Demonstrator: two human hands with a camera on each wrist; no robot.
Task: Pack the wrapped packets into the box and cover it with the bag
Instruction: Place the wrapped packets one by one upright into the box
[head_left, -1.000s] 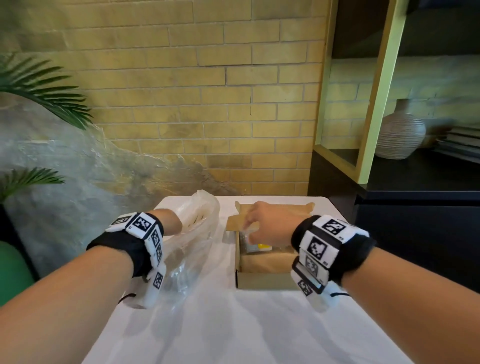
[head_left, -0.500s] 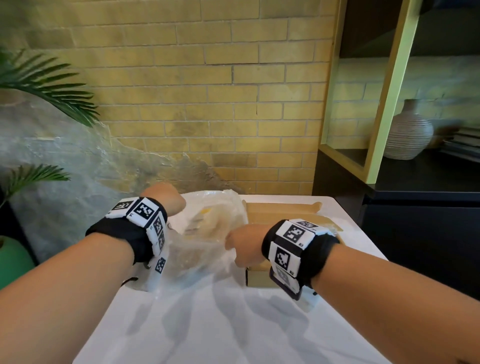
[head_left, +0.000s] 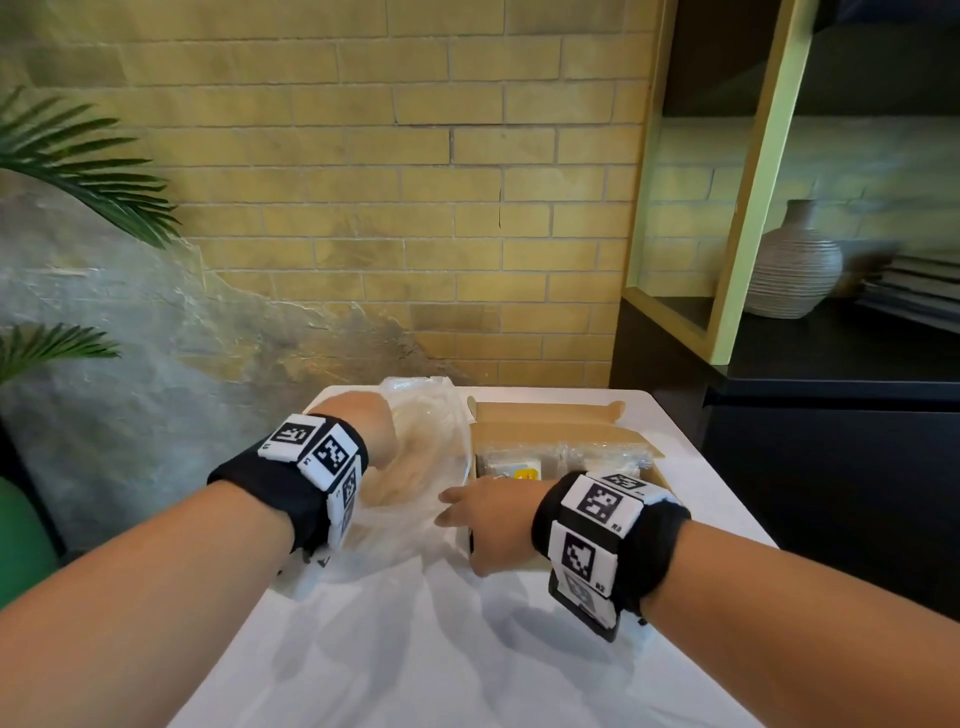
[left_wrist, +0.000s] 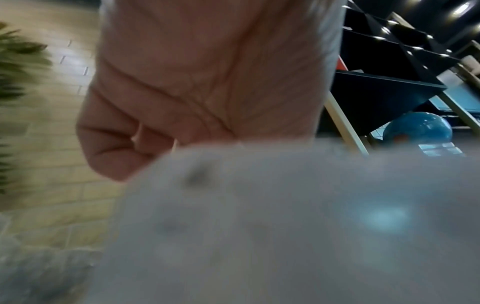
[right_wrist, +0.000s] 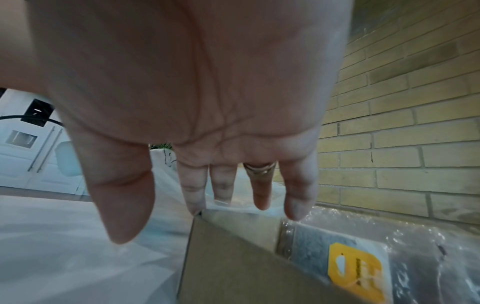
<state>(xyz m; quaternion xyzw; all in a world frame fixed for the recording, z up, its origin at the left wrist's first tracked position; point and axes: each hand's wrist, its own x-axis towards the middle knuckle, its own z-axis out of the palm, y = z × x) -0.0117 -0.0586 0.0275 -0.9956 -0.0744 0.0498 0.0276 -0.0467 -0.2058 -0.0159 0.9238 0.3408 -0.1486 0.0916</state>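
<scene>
Since half a second ago, right hand (head_left: 485, 522) has let go of the bag and now hovers palm down, fingers (right_wrist: 261, 189) straight and spread, above the near-left corner of the box (head_left: 545, 434); the wrist view shows nothing held. A ring sits on one finger.

Left hand (head_left: 366, 423) is at 10 o'clock from the right one, thrust into the clear plastic bag (head_left: 421, 483). The left wrist view shows its fingers curled into a fist with film bunched before the lens (picture blurred), so it appears to grip the bag, though the exact hold cannot be confirmed.

Bag lies crumpled on the white table (head_left: 467, 649), touching the box's left wall, at 9 o'clock from the box.

Box stands open, flaps up at 12 o'clock. Wrapped packets (head_left: 566, 460) lie inside; one bears a yellow label (right_wrist: 354, 271).

Beyond: brick wall (head_left: 415, 182), palm fronds (head_left: 78, 156) at 10 o'clock, ribbed vase (head_left: 795, 265) on the shelf at 2 o'clock.
</scene>
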